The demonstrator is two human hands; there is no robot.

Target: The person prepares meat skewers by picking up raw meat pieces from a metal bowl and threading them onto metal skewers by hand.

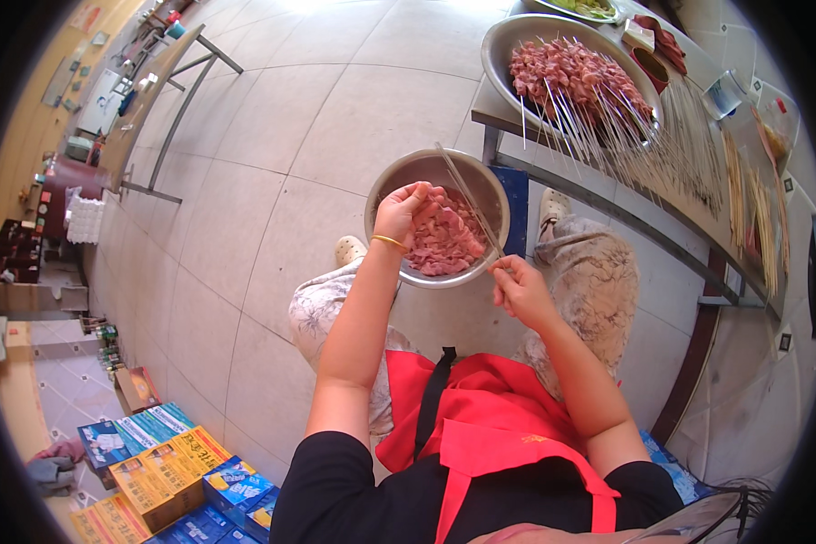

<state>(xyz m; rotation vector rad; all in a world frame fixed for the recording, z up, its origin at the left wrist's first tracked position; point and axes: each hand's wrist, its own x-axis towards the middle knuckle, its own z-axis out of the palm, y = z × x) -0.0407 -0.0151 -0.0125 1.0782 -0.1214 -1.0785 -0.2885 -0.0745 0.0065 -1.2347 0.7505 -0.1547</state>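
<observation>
Over a steel bowl point(374, 204) of raw cut meat point(449, 238), my left hand point(402, 212) pinches a piece of raw meat point(434, 201) between thumb and fingers. Near the bowl's front right rim, my right hand point(522, 291) grips thin skewers point(468, 194) by their lower end. These slant up and left across the bowl, their tips past its far rim. I cannot tell exactly how many they are, nor whether they touch the meat. The bowl stands low between my knees, beside a blue object point(513, 211).
On the bench point(493, 115) at right, a wide steel basin point(500, 51) holds many threaded meat skewers point(571, 71). Bare metal skewers point(687, 143), bamboo sticks point(761, 224) and a clear plastic container point(724, 94) lie there too. Stacked cartons point(170, 469) occupy the lower left; a table point(156, 102) stands beyond.
</observation>
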